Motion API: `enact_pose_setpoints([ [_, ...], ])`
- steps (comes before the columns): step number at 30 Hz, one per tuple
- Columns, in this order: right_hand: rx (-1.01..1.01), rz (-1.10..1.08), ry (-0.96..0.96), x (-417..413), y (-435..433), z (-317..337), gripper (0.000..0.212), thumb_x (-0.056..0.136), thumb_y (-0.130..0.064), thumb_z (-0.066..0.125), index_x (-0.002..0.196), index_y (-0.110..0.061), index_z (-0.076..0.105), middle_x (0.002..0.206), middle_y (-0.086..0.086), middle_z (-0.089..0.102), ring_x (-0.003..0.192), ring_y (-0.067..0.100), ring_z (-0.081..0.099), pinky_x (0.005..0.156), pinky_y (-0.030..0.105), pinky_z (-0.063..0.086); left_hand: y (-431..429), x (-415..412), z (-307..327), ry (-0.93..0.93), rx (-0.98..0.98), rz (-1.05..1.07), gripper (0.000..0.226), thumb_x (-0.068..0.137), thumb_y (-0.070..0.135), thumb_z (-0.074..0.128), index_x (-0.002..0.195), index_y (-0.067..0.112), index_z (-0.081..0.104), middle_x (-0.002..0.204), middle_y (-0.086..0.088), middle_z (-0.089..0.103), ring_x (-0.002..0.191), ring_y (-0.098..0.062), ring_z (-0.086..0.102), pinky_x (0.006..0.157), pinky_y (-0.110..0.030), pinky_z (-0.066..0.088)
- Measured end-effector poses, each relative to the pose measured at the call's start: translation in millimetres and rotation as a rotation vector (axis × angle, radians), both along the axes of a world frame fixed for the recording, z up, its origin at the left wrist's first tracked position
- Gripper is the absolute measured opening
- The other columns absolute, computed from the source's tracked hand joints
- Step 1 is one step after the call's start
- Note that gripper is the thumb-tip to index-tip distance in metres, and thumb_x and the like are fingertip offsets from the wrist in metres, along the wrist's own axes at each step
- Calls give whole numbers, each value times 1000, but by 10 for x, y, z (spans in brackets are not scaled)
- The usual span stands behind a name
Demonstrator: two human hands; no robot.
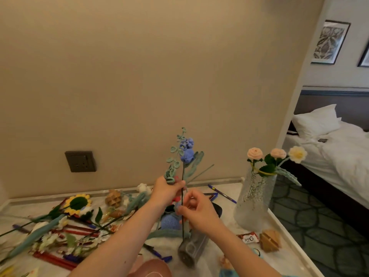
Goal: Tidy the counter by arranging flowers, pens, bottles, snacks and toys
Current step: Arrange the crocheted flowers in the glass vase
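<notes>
My left hand (166, 189) grips a bunch of crocheted stems upright above the counter: a blue flower (187, 151) and pale green leaf sprigs (175, 156). My right hand (196, 211) pinches the dark stem (182, 196) lower down, just under the left hand. A ribbed glass vase (253, 202) stands to the right and holds two pink roses (254, 153) and a white-yellow flower (297, 154). On the left lie a crocheted sunflower (76, 202) and several other loose flowers and pens.
The marble counter (225, 190) ends at a beige wall with a socket (80, 161). A dark bottle (191, 248) lies on its side in front. A Dove chocolate (248, 237), wooden toys (270, 239) and a blue pen (221, 193) lie near the vase. A bed is beyond on the right.
</notes>
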State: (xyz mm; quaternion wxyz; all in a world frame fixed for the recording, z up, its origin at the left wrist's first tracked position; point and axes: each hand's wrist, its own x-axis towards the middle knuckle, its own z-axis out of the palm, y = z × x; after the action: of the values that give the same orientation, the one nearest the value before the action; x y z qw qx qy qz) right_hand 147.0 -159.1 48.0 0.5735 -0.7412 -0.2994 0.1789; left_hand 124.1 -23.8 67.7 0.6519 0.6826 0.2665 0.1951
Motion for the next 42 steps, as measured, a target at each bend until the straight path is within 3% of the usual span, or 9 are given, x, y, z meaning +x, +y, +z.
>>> enact_pose_setpoints([
  [5, -84, 90, 179, 56, -183, 83, 14, 88, -14, 57, 76, -16, 49, 71, 10, 70, 59, 24, 66, 44, 26, 47, -247, -187, 79, 13, -35, 38, 4, 85, -4, 65, 87, -1, 64, 63, -5, 68, 50, -8, 65, 45, -18, 49],
  [8, 10, -2, 320, 166, -228, 207, 5, 90, -18, 54, 92, -14, 56, 93, 13, 71, 61, 21, 65, 41, 25, 45, -366, -307, 121, -24, -70, 56, 20, 86, -7, 64, 72, 6, 57, 60, -5, 64, 46, -9, 61, 45, -20, 49],
  [10, 67, -25, 324, 256, -240, 301, 21, 91, -28, 61, 104, -12, 58, 98, 11, 71, 65, 18, 65, 43, 26, 45, -468, -380, 132, -51, -76, 45, 24, 85, -8, 64, 69, 8, 55, 60, -5, 64, 51, -10, 65, 49, -21, 52],
  [13, 142, -61, 272, 364, -285, 498, 30, 88, -34, 68, 106, -11, 62, 84, 7, 70, 60, 15, 57, 44, 25, 39, -649, -445, 195, -77, -56, 52, 16, 83, -6, 67, 74, 5, 61, 58, 0, 68, 55, -7, 68, 51, -18, 52],
  [19, 266, -60, 158, 549, -563, 992, 12, 79, -30, 79, 85, -30, 68, 79, -5, 72, 59, 0, 62, 48, 16, 45, -1010, -323, 358, -181, -25, 91, 31, 82, -10, 67, 63, 12, 54, 57, 0, 67, 65, -19, 69, 59, -25, 57],
  [24, 373, -60, 71, 772, -934, 1433, 39, 79, -35, 78, 114, -26, 62, 97, 1, 74, 73, 10, 69, 63, 26, 52, -1409, -4, 607, -285, -5, 40, 31, 81, -7, 69, 59, 15, 69, 70, -8, 72, 77, -26, 69, 77, -37, 58],
  [28, 431, -116, -90, 989, -1235, 1742, 27, 83, -27, 75, 106, -23, 62, 95, 3, 71, 67, 6, 66, 51, 12, 46, -1704, 288, 816, -353, -9, 1, 4, 82, -4, 69, 86, -4, 70, 79, -15, 73, 72, -19, 70, 67, -25, 57],
  [35, 394, -142, -224, 1300, -1580, 2130, 31, 83, -25, 75, 109, -11, 67, 91, 9, 73, 59, 3, 67, 50, 12, 46, -1986, 709, 1087, -438, 6, -14, 6, 82, -3, 69, 78, 1, 70, 74, -11, 73, 70, -17, 70, 62, -21, 56],
  [42, 499, -222, -317, 1620, -1701, 2588, 28, 87, -21, 71, 114, -15, 63, 94, 8, 69, 69, 15, 68, 63, 25, 54, -2029, 989, 1420, -482, 64, 50, 45, 58, 59, 74, 83, 23, 65, 75, 3, 70, 75, -15, 69, 66, -33, 58],
])
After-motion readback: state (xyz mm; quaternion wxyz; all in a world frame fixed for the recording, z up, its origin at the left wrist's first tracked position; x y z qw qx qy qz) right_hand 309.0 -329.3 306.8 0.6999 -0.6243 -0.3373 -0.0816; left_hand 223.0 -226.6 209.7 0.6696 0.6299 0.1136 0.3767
